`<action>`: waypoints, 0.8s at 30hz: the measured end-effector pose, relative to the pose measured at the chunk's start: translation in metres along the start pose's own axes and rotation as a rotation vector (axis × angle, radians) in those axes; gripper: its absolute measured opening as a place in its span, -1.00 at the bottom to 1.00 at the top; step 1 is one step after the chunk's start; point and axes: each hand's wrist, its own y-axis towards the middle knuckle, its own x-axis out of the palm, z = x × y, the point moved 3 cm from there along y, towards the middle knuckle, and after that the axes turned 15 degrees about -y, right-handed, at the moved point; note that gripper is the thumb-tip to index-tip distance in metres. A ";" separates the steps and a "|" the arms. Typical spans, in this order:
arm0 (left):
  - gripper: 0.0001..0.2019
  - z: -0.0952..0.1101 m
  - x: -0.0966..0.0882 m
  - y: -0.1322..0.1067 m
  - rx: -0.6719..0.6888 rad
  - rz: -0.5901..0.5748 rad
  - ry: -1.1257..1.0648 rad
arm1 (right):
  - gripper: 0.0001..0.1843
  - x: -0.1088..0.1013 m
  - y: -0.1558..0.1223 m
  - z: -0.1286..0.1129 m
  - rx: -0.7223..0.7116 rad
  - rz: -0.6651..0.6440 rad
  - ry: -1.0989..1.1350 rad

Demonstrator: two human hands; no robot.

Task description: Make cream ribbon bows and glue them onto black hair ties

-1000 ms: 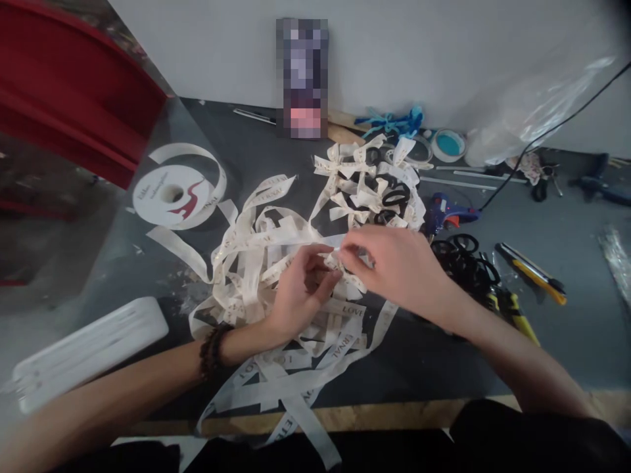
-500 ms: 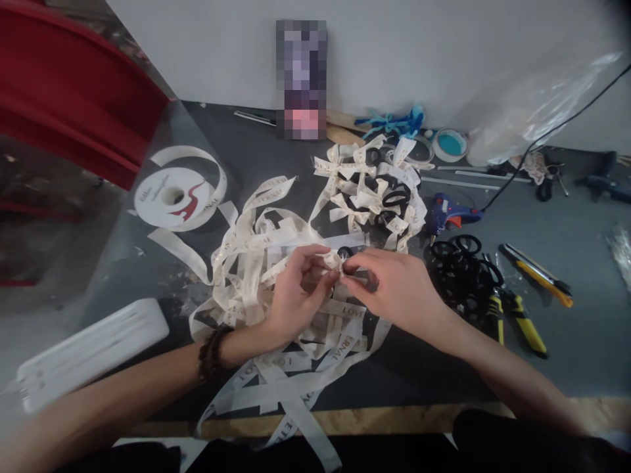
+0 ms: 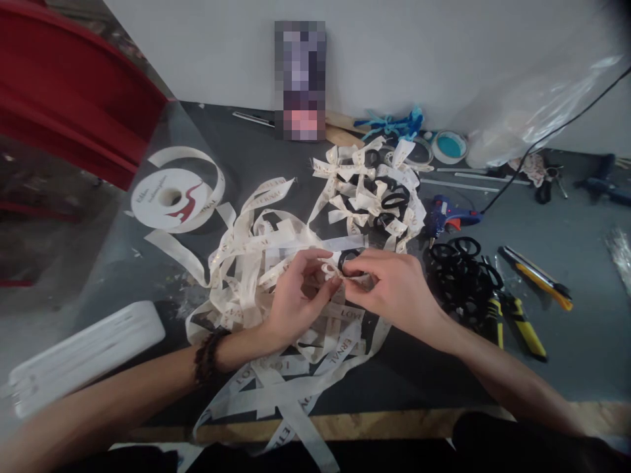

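Over a pile of cream printed ribbon (image 3: 251,282), my two hands meet at a small piece of work. My left hand (image 3: 298,295) pinches a short cream ribbon (image 3: 328,268), folded or looped between thumb and fingers. From the other side, my right hand (image 3: 401,289) is closed at the same ribbon. A black hair tie (image 3: 348,256) shows just above its fingertips, against the ribbon. The exact grip of the right fingertips is partly hidden. Beyond the hands lie several ribbon bows (image 3: 352,197) on black hair ties.
A ribbon spool (image 3: 170,197) lies at the left, above a white power strip (image 3: 89,355). On the right are a blue glue gun (image 3: 448,213), loose black hair ties (image 3: 463,276), yellow-handled pliers (image 3: 527,328) and a utility knife (image 3: 539,279). A pixelated upright object (image 3: 300,79) stands behind.
The ribbon between the fingers has turned slightly, showing a loop, and more of the black hair tie is visible. Both hands stay in nearly the same place.
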 end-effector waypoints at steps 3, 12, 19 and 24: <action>-0.61 -0.002 -0.001 0.000 -0.001 0.011 0.026 | -0.89 0.002 0.000 0.000 -0.009 -0.002 0.012; -0.58 0.000 -0.001 0.000 -0.075 0.067 -0.113 | -0.88 -0.001 -0.001 0.002 0.057 -0.027 -0.039; -0.59 -0.002 -0.002 -0.001 -0.036 0.064 -0.080 | -0.90 0.000 -0.001 0.002 0.079 -0.036 0.015; -0.58 -0.001 -0.002 -0.002 -0.007 0.057 -0.049 | -0.90 0.002 -0.001 0.004 0.041 -0.006 0.009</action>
